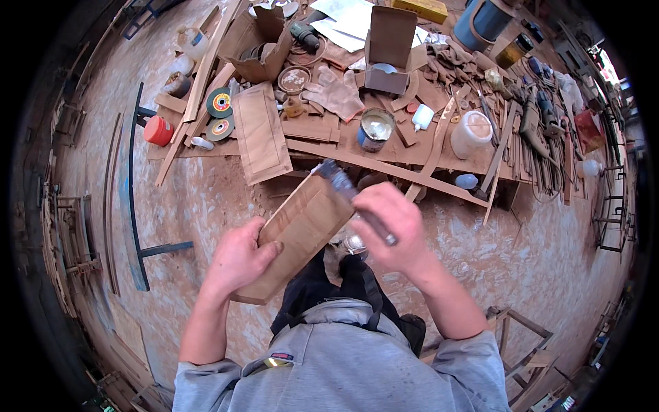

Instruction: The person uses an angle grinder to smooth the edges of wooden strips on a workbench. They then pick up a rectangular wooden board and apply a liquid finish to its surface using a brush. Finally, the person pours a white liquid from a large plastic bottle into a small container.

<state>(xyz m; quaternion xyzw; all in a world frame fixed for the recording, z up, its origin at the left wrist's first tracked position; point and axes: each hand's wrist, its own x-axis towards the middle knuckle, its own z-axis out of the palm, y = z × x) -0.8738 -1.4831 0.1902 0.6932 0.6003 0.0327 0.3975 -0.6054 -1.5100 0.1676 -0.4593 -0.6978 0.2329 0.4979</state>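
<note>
My left hand (pixel 244 261) grips the lower left part of a flat brown wooden board (pixel 302 223), thumb on its face and fingers behind. The board is tilted over my legs, with its far end toward the bench. In my right hand (pixel 392 226) is a flat-headed hand tool (pixel 335 180), its wide bluish-grey head at the board's far right corner. Motion blurs the head, so I cannot tell whether it is a brush or a scraper. The handle end sticks out below my fingers.
Ahead stands a cluttered workbench (pixel 312 145) bearing an open tin (pixel 376 129) of pale paste, a second wooden panel (pixel 261 134), gloves (pixel 335 93) and grinding discs (pixel 220 103). Left of it is a blue metal frame (pixel 136 206). A wooden frame (pixel 528 336) lies behind right.
</note>
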